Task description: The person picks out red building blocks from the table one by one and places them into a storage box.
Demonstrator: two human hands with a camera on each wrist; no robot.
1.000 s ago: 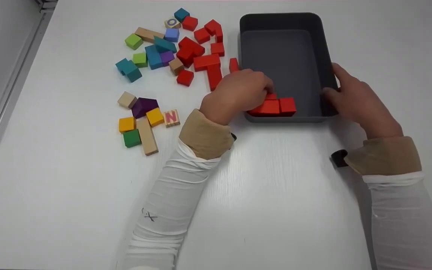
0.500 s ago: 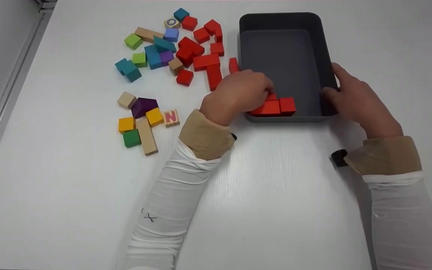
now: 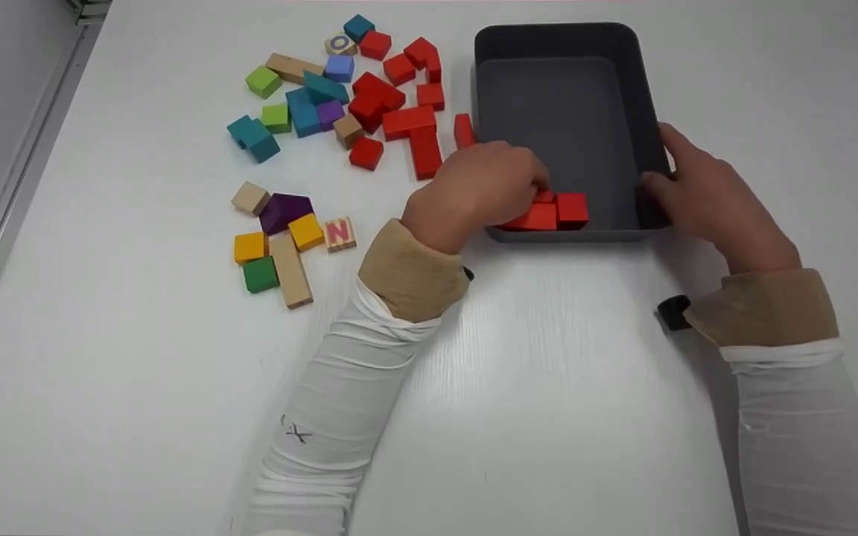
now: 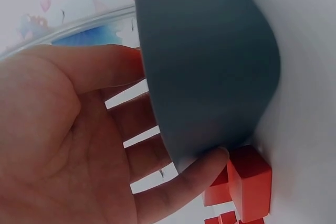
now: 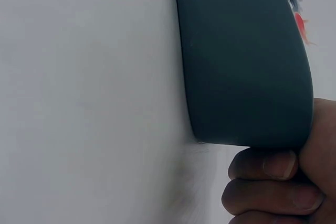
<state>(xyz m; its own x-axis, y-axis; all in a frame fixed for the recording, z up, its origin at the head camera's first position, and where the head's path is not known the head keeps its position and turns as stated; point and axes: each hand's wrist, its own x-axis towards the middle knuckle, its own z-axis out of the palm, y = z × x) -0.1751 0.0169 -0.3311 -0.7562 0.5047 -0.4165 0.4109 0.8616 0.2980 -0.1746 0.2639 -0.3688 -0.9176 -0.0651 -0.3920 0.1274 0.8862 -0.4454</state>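
Note:
A dark grey tray [image 3: 585, 97] stands on the white table, with several red blocks [image 3: 571, 211] along its near wall. My left hand [image 3: 477, 186] reaches over the left wall, its curled fingers at a red block by the near left corner. Its thumb [image 4: 105, 69] and most fingertips go behind the tray wall in the left wrist view, while the little finger lies outside by a red block [image 4: 251, 182]. My right hand [image 3: 716, 197] grips the tray's right wall, thumb inside and fingers outside; curled fingers [image 5: 273, 195] show below the tray in the right wrist view.
Red blocks [image 3: 410, 123] lie scattered left of the tray, one [image 3: 463, 131] close to its wall. Farther left are teal, green, purple and wooden blocks [image 3: 304, 112]. A nearer group holds yellow blocks [image 3: 306, 231], a long wooden block [image 3: 291, 272] and a letter block [image 3: 339, 234].
My left hand has shifted slightly right, and the red blocks at the tray's near wall have slid a little right with it. My right hand keeps its place on the tray.

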